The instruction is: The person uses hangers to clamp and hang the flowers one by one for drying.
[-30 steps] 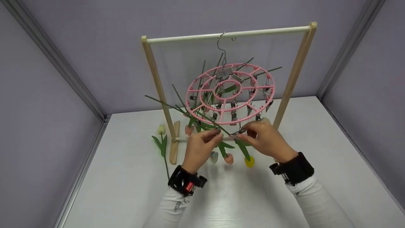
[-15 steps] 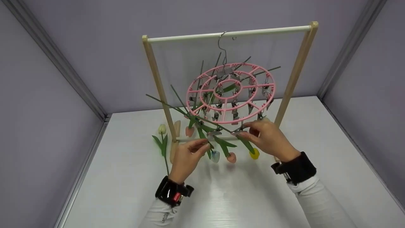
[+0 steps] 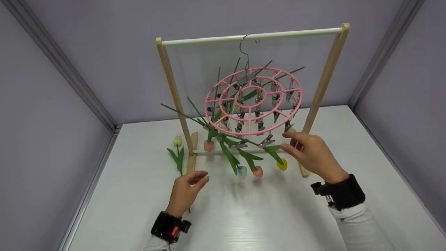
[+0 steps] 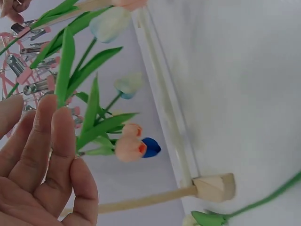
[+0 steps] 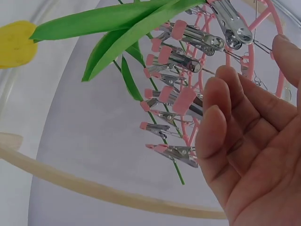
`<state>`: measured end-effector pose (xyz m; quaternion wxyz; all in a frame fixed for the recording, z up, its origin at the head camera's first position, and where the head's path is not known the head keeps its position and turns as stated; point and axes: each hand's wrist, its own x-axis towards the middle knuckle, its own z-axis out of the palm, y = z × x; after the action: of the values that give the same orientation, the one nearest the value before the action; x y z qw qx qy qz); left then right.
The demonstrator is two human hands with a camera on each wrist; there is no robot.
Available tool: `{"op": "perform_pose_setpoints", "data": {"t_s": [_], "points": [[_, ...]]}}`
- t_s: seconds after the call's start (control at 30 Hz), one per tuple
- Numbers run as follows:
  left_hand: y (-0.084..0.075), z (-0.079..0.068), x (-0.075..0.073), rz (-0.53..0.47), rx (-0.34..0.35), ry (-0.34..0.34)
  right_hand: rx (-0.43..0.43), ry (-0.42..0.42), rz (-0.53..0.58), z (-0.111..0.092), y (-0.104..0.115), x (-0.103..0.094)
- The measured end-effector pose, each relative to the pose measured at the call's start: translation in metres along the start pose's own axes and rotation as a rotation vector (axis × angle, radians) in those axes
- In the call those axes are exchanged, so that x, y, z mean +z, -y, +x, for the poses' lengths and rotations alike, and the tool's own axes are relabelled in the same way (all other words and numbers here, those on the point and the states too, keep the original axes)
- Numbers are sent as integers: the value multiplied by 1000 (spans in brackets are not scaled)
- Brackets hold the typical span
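A round pink clip hanger (image 3: 249, 119) hangs by its hook from the rack's bar, with metal clips dangling all round. Several artificial tulips hang head-down from its clips, among them a yellow tulip (image 3: 282, 164), a pink tulip (image 3: 257, 171) and a pale blue tulip (image 3: 241, 172). My right hand (image 3: 312, 153) is just right of the clip (image 3: 267, 141) that grips the yellow tulip's stem; its fingers are loosely bent and hold nothing. Down at the left, my left hand (image 3: 184, 191) is in the air with relaxed fingers, near a white tulip (image 3: 178, 142) lying on the table.
The wooden rack has a left post (image 3: 168, 76), a right post (image 3: 325, 80) and a white top bar (image 3: 209, 41). It stands on a white table (image 3: 244, 223) close to the back wall. Grey walls with metal edges enclose the sides.
My left hand has left the hanging stems and moved down to the left. The right hand has let go of the yellow tulip's clip and drawn back right. The hanger has swung slightly.
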<state>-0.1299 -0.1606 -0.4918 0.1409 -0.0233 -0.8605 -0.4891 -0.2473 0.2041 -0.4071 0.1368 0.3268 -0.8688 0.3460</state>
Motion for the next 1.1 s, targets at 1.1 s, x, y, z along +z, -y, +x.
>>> {"op": "perform_pose_setpoints", "data": {"t_s": [1.1], "points": [[93, -17, -36, 956, 435, 278, 288, -82, 24, -119, -59, 43]]}}
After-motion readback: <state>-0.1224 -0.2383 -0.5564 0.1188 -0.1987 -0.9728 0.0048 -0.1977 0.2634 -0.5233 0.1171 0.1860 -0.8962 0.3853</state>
